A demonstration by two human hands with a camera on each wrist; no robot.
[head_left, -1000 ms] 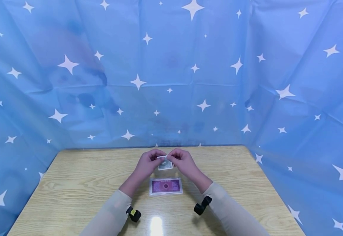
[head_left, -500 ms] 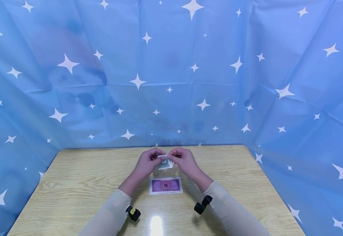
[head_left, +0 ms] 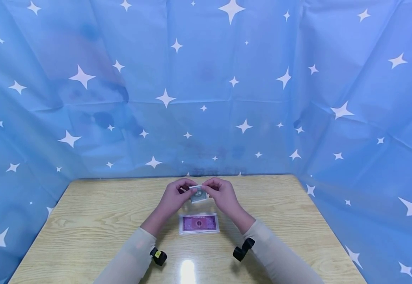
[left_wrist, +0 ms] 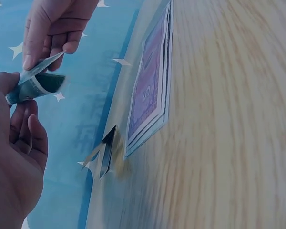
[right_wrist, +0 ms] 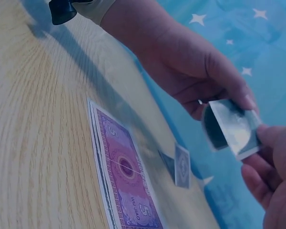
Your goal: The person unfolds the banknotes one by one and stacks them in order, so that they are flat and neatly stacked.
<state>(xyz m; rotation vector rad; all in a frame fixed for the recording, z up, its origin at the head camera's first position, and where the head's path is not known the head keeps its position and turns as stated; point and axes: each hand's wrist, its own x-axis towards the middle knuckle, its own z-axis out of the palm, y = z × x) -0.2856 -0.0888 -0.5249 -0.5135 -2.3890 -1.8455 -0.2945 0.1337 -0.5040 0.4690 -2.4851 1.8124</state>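
Note:
Both hands hold a greenish banknote (head_left: 198,195) above the far middle of the table. My left hand (head_left: 175,197) pinches its left end between thumb and fingers, and my right hand (head_left: 221,195) pinches the top right. In the left wrist view the banknote (left_wrist: 31,89) is bent over, with a curled flap between the hands. The right wrist view shows the folded note (right_wrist: 236,126) with its two layers spread apart at one side. Nearer the person, a purple-red banknote (head_left: 199,223) marked 5 lies flat on top of a stack with pale edges.
A small folded piece of printed paper (right_wrist: 182,167) stands tent-like on the table beyond the stack, also in the left wrist view as a folded paper (left_wrist: 107,152). The wooden table (head_left: 96,232) ends at a blue star-patterned cloth (head_left: 206,79). Black cameras sit on both wrists.
The greenish banknote has tilted slightly, its right side a little higher, and its printed face shows differently between the fingers. Both hands keep nearly the same place; the purple-red banknote stays still.

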